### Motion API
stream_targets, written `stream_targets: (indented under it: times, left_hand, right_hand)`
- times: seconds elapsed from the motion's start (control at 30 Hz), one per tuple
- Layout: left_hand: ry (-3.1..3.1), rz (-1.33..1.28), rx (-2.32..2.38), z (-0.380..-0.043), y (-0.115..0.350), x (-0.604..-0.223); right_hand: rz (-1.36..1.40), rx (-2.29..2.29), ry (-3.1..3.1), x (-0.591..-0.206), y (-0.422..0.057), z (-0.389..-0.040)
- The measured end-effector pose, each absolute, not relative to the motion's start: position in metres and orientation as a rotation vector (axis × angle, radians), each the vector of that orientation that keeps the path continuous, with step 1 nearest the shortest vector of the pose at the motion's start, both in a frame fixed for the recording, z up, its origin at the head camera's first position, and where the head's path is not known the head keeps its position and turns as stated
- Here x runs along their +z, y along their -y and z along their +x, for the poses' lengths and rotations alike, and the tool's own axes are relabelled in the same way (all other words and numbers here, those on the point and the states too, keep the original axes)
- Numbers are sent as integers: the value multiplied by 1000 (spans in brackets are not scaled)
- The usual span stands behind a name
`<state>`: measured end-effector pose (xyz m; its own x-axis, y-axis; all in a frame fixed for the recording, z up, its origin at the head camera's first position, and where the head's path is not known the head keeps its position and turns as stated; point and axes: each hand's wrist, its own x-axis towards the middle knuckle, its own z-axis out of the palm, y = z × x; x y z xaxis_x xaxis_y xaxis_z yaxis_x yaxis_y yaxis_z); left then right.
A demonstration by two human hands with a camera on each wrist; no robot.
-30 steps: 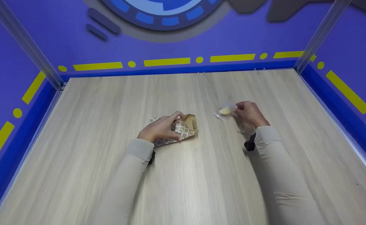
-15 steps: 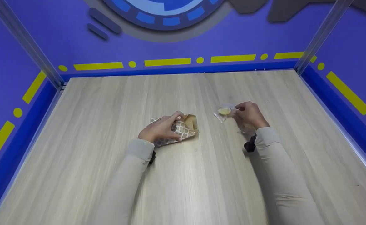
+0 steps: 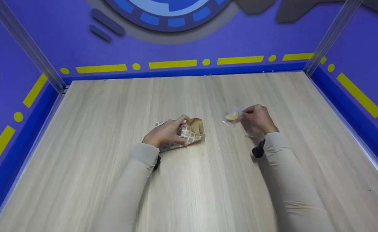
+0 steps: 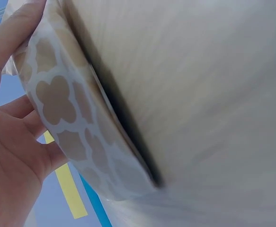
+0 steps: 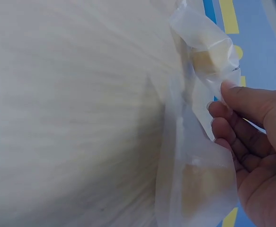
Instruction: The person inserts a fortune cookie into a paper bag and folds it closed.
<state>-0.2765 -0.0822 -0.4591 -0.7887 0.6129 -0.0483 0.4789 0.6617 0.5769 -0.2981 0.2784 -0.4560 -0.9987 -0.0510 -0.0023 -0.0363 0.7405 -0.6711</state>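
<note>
My left hand grips a folded paper bag with a tan and white quatrefoil pattern. Its open brown end faces right. The left wrist view shows the bag's patterned side lying along the fingers. To the right, thumb and fingers of my right hand pinch the edge of a clear plastic packet with a pale yellow wedge-like piece inside. A second clear packet hangs below the fingers in the right wrist view, with a yellowish piece in it. What the piece is cannot be told.
A wood-grain table spreads under both hands. Blue panels with yellow marks stand behind it and at both sides, joined by metal corner posts.
The pinched packet has turned and shifted slightly, its yellow piece showing at a different tilt. My left hand and the paper bag have stayed in place.
</note>
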Motion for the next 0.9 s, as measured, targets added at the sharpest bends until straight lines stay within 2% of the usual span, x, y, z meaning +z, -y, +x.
stream_targets:
  times: [0.9]
  left_hand:
    - [-2671,853,774,-276,81,-460]
  right_hand:
    - [-40,-1268,-2833,-445,-262,-292]
